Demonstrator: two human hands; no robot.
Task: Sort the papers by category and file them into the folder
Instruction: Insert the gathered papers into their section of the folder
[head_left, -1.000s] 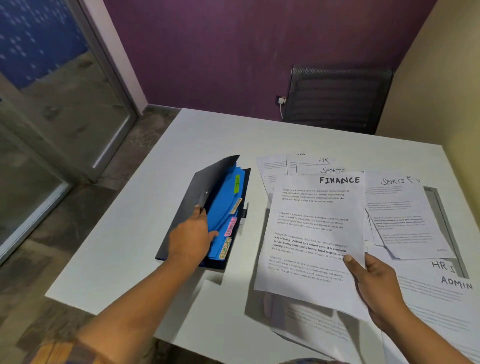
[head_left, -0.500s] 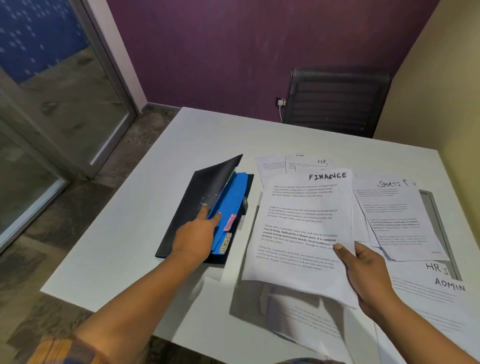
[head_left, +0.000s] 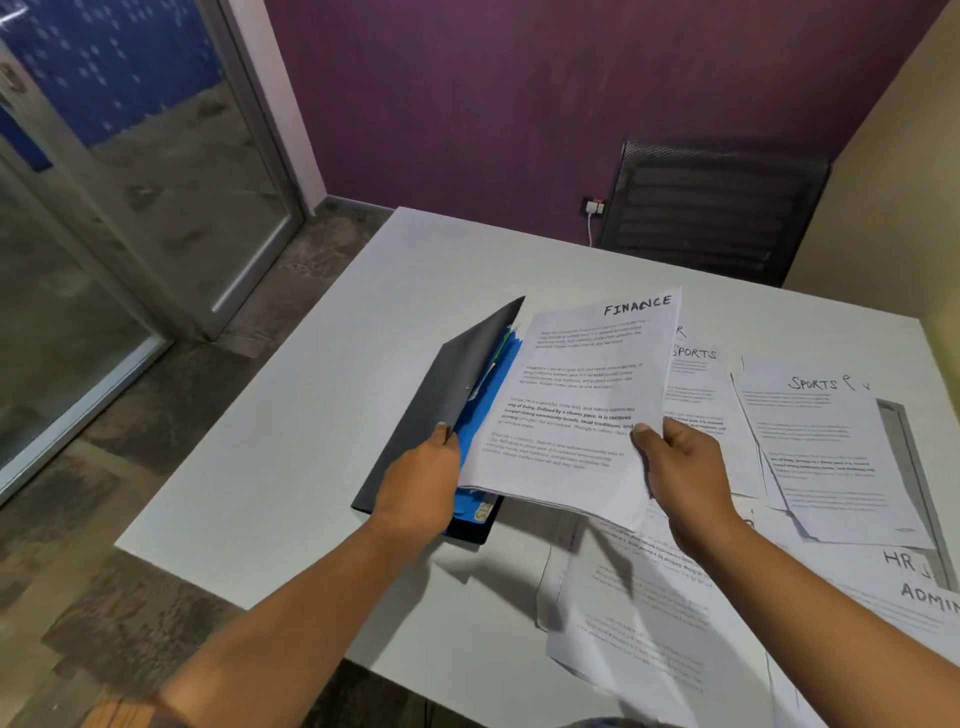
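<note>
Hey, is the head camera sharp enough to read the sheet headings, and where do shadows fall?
Head view: the FINANCE sheet heading reads sharply, its body text only partly; the sheet throws a dark shadow onto the table and loose papers beneath it; their print is blurred.

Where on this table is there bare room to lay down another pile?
Bare table lies left of the folder and along the far side, beyond the FINANCE papers, toward the chair. The right side is crowded with overlapping sheets marked SPORTS, HR and ADMIN.

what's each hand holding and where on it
Left hand grips the folder cover at its open edge; right hand pinches the FINANCE papers at their right edge.
</note>
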